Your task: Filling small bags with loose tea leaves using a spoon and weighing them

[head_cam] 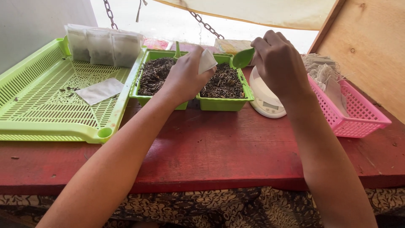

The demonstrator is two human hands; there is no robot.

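1. Two hands are working over the red table (219, 147); we are seeing them from above.
2. We are watching the left hand (185, 78) curling its fingers around a small white sachet (206, 60), pinching it above the green tub (225, 102) of dark dried leaves (223, 82).
3. We are seeing the right hand (280, 63) closing around the handle of a green scoop (243, 58), whose bowl is pointing toward the sachet, just beside it.
4. We are noticing the white scale (265, 99) lying under the right wrist.
5. We are finding the pink basket (358, 114) sitting at right, and the green slatted tray (50, 105) at left, carrying filled sachets (103, 45).
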